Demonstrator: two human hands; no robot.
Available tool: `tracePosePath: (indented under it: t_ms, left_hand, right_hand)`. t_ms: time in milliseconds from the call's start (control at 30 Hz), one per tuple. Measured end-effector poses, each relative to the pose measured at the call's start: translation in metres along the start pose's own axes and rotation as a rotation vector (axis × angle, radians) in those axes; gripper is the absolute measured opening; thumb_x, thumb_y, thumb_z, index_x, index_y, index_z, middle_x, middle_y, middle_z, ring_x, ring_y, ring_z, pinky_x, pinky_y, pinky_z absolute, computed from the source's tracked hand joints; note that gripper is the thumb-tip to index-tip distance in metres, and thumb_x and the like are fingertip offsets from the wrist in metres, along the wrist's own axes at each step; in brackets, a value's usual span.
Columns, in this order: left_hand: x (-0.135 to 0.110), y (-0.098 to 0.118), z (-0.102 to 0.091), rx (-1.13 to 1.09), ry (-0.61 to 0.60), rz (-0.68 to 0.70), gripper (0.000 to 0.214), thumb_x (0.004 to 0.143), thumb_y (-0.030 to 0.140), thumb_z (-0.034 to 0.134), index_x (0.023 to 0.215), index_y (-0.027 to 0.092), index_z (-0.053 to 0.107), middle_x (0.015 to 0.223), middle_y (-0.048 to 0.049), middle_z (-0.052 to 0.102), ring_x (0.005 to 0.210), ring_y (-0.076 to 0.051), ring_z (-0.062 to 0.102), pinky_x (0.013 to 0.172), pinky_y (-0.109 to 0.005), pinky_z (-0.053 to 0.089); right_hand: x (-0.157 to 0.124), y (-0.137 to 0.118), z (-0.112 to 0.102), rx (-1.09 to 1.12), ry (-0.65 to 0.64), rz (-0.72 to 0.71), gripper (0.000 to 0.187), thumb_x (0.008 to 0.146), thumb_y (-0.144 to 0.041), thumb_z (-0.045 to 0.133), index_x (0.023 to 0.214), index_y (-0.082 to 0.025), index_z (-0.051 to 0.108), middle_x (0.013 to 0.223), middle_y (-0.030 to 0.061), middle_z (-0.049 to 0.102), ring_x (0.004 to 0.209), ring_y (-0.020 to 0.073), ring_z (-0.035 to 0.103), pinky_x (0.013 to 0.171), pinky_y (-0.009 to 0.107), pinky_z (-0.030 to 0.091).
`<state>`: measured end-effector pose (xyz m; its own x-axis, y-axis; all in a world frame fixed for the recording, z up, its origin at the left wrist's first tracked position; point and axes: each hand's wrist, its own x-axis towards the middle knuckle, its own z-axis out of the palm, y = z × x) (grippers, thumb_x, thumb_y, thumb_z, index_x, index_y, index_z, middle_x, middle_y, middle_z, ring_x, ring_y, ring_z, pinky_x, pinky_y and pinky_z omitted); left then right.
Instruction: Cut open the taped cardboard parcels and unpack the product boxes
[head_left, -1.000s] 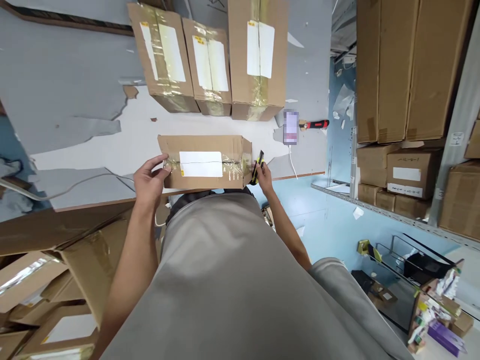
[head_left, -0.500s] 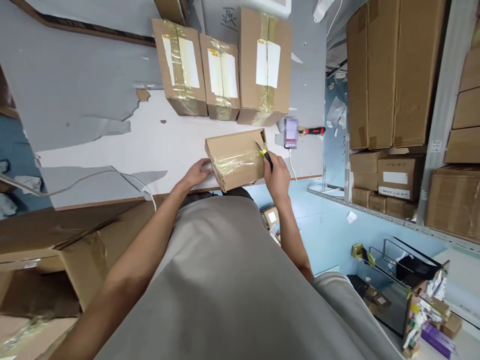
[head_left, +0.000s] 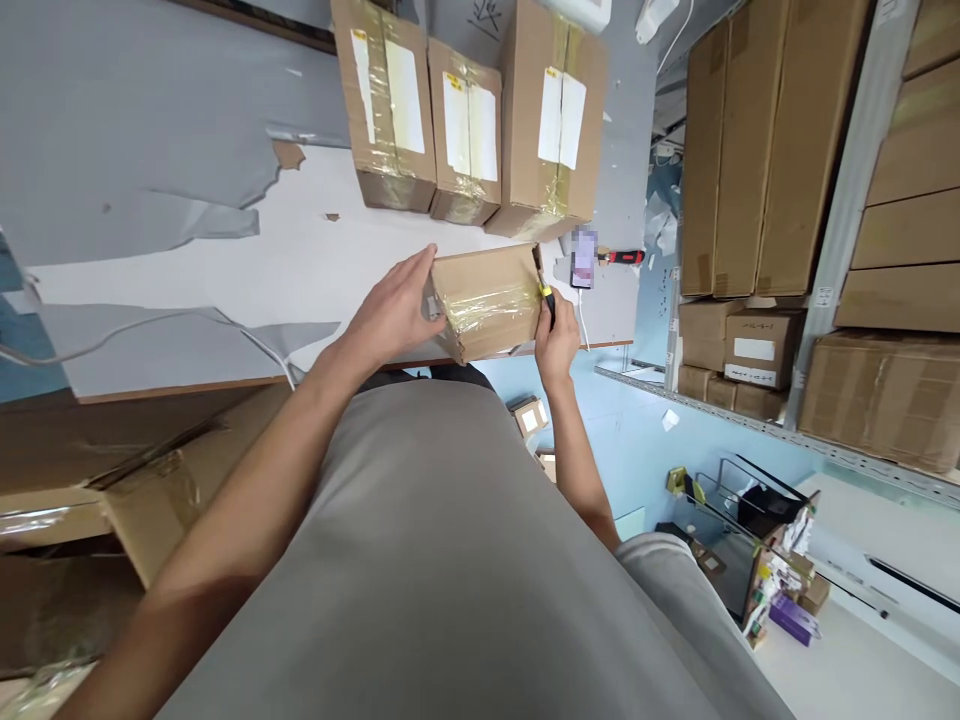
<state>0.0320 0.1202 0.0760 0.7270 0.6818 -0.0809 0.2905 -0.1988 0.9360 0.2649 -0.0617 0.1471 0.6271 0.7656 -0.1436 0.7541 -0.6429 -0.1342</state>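
Observation:
A small cardboard box (head_left: 487, 295) with clear yellowish tape along its side sits at the table's front edge, close to my body. My left hand (head_left: 397, 308) grips its left end, fingers over the upper corner and thumb lower down. In my right hand (head_left: 557, 342) is a box cutter (head_left: 549, 297) with a yellow and black handle. Its tip is at the upper right edge of the box, where a dark gap shows. The blade itself is hard to make out.
Behind stand three taped cartons (head_left: 466, 130) with white labels. To the right lie a phone (head_left: 583, 258) on a white cable and a red-black handled tool (head_left: 624, 257). Shelving with large boxes (head_left: 739, 150) rises further right; an open carton (head_left: 150, 500) is at lower left.
My left hand has moved up from the box's lower left side onto its left end. The box cutter has swung more upright toward the box's right edge. The view has shifted slightly.

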Motion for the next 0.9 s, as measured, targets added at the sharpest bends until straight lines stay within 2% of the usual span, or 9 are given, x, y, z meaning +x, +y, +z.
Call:
tracePosePath:
  t_ms: [133, 233, 300, 367, 433, 500, 667, 900]
  left_hand:
    - [-0.001, -0.005, 0.01, 0.013, 0.006, 0.011, 0.116, 0.084, 0.048, 0.104, 0.183, 0.023, 0.05, 0.186, -0.0188, 0.055, 0.176, -0.052, 0.046, 0.148, -0.065, 0.039]
    - [-0.003, -0.01, 0.011, -0.002, 0.006, 0.01, 0.118, 0.083, 0.047, 0.104, 0.184, 0.024, 0.049, 0.186, -0.0182, 0.055, 0.176, -0.053, 0.047, 0.147, -0.066, 0.041]
    - [-0.003, -0.012, 0.011, -0.01, -0.001, 0.022, 0.117, 0.083, 0.047, 0.103, 0.185, 0.026, 0.049, 0.187, -0.0171, 0.054, 0.175, -0.053, 0.048, 0.147, -0.066, 0.041]
    - [-0.001, -0.014, 0.01, -0.023, -0.007, 0.037, 0.116, 0.083, 0.049, 0.102, 0.185, 0.028, 0.05, 0.187, -0.0156, 0.055, 0.175, -0.052, 0.048, 0.146, -0.065, 0.042]
    - [0.0, -0.015, 0.008, -0.038, -0.005, 0.045, 0.115, 0.084, 0.051, 0.102, 0.184, 0.028, 0.051, 0.186, -0.0148, 0.056, 0.174, -0.051, 0.049, 0.146, -0.064, 0.043]
    - [0.002, -0.015, 0.007, -0.03, -0.014, 0.058, 0.114, 0.086, 0.053, 0.1, 0.184, 0.026, 0.05, 0.185, -0.0157, 0.058, 0.173, -0.05, 0.051, 0.146, -0.062, 0.043]
    - [0.001, -0.011, -0.001, 0.109, -0.086, 0.104, 0.109, 0.097, 0.052, 0.089, 0.19, 0.025, 0.039, 0.19, -0.0173, 0.052, 0.175, -0.045, 0.051, 0.145, -0.06, 0.044]
    - [0.001, -0.007, -0.003, 0.174, -0.109, 0.098, 0.113, 0.098, 0.049, 0.088, 0.193, 0.023, 0.033, 0.191, -0.0197, 0.05, 0.176, -0.045, 0.05, 0.145, -0.059, 0.044]
  right_hand:
    - [-0.007, -0.012, -0.017, -0.042, -0.023, 0.061, 0.065, 0.124, -0.03, 0.028, 0.179, -0.023, 0.062, 0.161, 0.0229, 0.072, 0.146, 0.034, 0.075, 0.122, 0.051, 0.062]
    - [-0.027, -0.039, -0.041, -0.085, -0.046, 0.094, 0.066, 0.126, -0.034, 0.029, 0.185, -0.022, 0.056, 0.162, 0.0242, 0.073, 0.149, 0.0372, 0.074, 0.121, 0.052, 0.063]
    - [-0.044, -0.064, -0.053, -0.081, -0.132, 0.045, 0.066, 0.127, -0.038, 0.029, 0.188, -0.025, 0.051, 0.161, 0.0214, 0.076, 0.15, 0.0378, 0.075, 0.118, 0.05, 0.066]
    - [-0.058, -0.089, -0.061, -0.073, -0.275, -0.022, 0.065, 0.128, -0.041, 0.03, 0.188, -0.029, 0.051, 0.16, 0.0169, 0.08, 0.144, 0.0373, 0.08, 0.112, 0.047, 0.068]
    - [-0.067, -0.111, -0.063, -0.086, -0.394, -0.046, 0.063, 0.129, -0.042, 0.03, 0.186, -0.031, 0.053, 0.156, 0.0144, 0.084, 0.136, 0.0362, 0.084, 0.106, 0.044, 0.069]
    - [-0.069, -0.126, -0.062, -0.108, -0.453, -0.028, 0.062, 0.13, -0.041, 0.031, 0.186, -0.03, 0.053, 0.151, 0.0138, 0.086, 0.131, 0.0351, 0.086, 0.105, 0.042, 0.068]
    - [-0.063, -0.14, -0.064, -0.122, -0.459, 0.01, 0.056, 0.131, -0.039, 0.04, 0.184, -0.03, 0.056, 0.153, 0.0123, 0.086, 0.133, 0.0319, 0.085, 0.106, 0.036, 0.064]
    - [-0.056, -0.151, -0.074, -0.185, -0.474, -0.007, 0.052, 0.13, -0.037, 0.043, 0.178, -0.03, 0.061, 0.143, 0.0121, 0.089, 0.128, 0.032, 0.085, 0.106, 0.037, 0.062]
